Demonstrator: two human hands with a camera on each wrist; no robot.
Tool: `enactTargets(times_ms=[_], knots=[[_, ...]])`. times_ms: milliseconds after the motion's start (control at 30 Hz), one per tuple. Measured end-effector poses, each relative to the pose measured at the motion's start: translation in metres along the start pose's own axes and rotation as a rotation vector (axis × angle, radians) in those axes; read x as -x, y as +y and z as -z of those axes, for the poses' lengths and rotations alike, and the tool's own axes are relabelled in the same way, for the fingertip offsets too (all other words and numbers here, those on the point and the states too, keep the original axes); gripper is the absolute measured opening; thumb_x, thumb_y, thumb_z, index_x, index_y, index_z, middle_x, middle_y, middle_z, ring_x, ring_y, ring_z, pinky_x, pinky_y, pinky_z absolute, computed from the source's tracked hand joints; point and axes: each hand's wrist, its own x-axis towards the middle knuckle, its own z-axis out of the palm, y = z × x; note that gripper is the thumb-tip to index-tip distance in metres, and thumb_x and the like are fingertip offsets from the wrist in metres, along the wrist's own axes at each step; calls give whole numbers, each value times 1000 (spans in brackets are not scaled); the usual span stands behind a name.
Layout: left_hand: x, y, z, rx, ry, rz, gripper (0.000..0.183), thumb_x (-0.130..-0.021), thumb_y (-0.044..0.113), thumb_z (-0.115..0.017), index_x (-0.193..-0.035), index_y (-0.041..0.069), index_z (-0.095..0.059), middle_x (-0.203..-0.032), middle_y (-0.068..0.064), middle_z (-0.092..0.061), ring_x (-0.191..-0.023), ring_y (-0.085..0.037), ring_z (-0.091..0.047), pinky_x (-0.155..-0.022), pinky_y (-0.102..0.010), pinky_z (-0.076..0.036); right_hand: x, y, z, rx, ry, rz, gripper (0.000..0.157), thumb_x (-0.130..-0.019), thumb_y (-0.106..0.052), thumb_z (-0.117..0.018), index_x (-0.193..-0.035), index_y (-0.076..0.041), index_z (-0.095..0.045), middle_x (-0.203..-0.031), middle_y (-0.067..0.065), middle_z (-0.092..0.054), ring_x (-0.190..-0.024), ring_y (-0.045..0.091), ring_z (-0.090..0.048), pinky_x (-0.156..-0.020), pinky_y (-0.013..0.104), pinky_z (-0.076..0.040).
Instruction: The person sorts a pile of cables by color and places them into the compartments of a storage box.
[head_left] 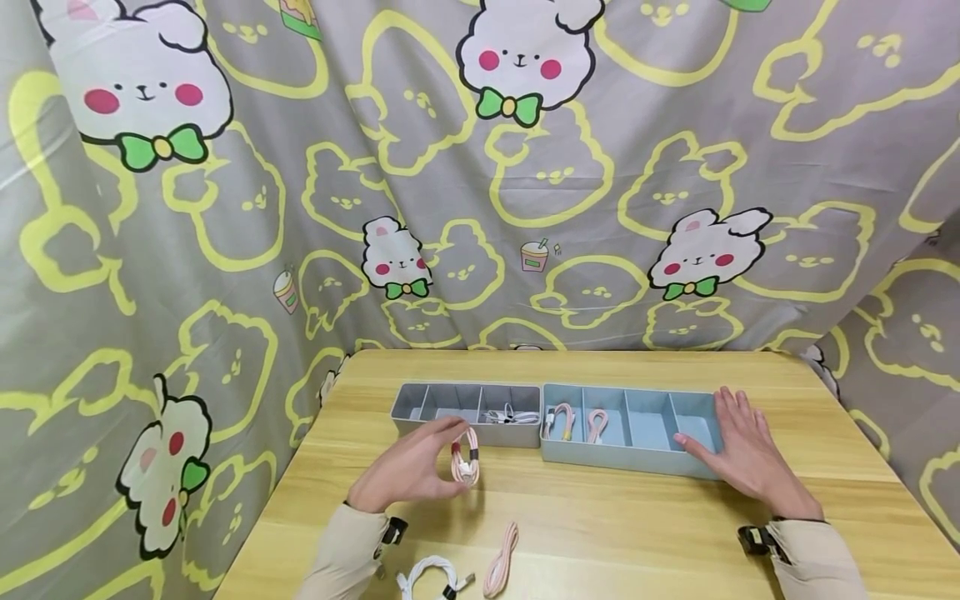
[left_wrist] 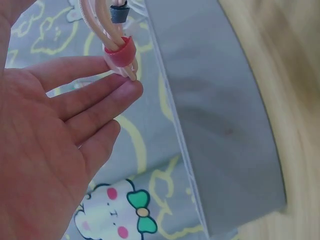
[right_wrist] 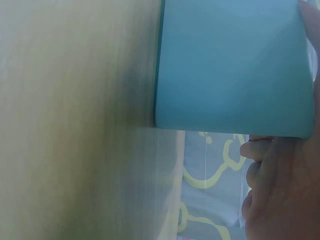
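My left hand (head_left: pixel 416 467) pinches a coiled pink-and-white charging cable (head_left: pixel 466 473) between thumb and fingers, in front of the grey divided box (head_left: pixel 513 435). In the left wrist view, a red tie (left_wrist: pixel 122 53) and a dark tie (left_wrist: pixel 119 14) wrap that cable. At the right end of the light blue divided box (head_left: pixel 622 456) rests my right hand (head_left: pixel 753 454), its fingers extended along the end and its thumb over the front rim. Pink cables (head_left: pixel 597 425) lie in the blue box's two left compartments. A white cable (head_left: pixel 512 415) sits in the grey box's right part.
On the wooden table (head_left: pixel 637 533), nearer me, lie a pink bundled cable (head_left: pixel 501 560) and a white coiled cable (head_left: pixel 431 565) with a black tie. The two boxes stand end to end. A patterned curtain (head_left: pixel 450 192) hangs behind and beside the table.
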Motion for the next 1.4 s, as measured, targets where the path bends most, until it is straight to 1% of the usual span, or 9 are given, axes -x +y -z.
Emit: enactTargets(times_ms=[133,333,567,767,867,967,1133,1233,1400], knots=[[-10,9,3,-5,0,-20,91,-79,50,-84,-152,7,-51,-154,-15,-53,-139,-30,-55,-113,-46,-50,1,0,0,-1,1,-2,109,-98,-60,-57,-161,12,-5,-167,39,0,-156,55,9,-124,71,9],[-24,20,8,-30,-34,-29,90,-82,55,-79,-153,9,-50,-155,-12,-52,-139,-28,-55,-110,-46,-52,2,0,-1,-2,-8,-2,109,-99,-60,-57,-161,12,-2,-167,38,3,-156,53,15,-124,71,10],[-34,26,11,-23,-51,-31,90,-82,55,-78,-155,10,-48,-157,-11,-50,-141,-26,-53,-108,-45,-54,3,-1,-2,1,-16,0,110,-99,-60,-55,-161,11,1,-167,37,6,-156,51,17,-125,69,11],[-42,31,13,-52,-32,-61,89,-82,53,-78,-154,11,-49,-156,-8,-51,-141,-24,-53,-105,-42,-56,4,-1,-2,0,-12,6,109,-100,-58,-55,-160,12,2,-167,37,7,-156,51,18,-126,65,14],[-47,32,14,-56,-19,-84,89,-81,53,-80,-153,9,-50,-155,-9,-52,-141,-24,-54,-108,-41,-54,4,-1,-2,-1,-10,8,108,-100,-59,-55,-160,12,0,-167,38,6,-156,50,18,-126,66,13],[-53,35,16,-64,-13,-97,89,-81,53,-80,-153,10,-50,-155,-9,-52,-141,-24,-53,-110,-40,-52,3,-1,-1,-2,-9,9,109,-100,-59,-55,-160,13,0,-167,38,5,-156,50,18,-125,67,12],[-64,39,17,-67,-20,-93,89,-81,56,-78,-154,13,-50,-157,-6,-51,-143,-22,-52,-112,-40,-51,2,-1,0,-2,4,15,109,-100,-58,-56,-160,13,0,-167,38,5,-156,52,15,-126,67,11],[-69,42,18,-64,-38,-89,90,-82,57,-77,-155,14,-48,-159,-6,-49,-145,-23,-51,-113,-41,-50,1,-2,0,-1,5,17,109,-99,-58,-56,-160,13,-1,-166,39,5,-156,53,14,-126,67,11],[-77,48,19,-48,-67,-81,91,-83,56,-77,-158,16,-45,-160,-6,-47,-145,-23,-51,-114,-41,-50,1,-1,1,9,-8,18,108,-100,-59,-55,-159,14,-1,-166,38,9,-156,55,12,-126,66,12]])
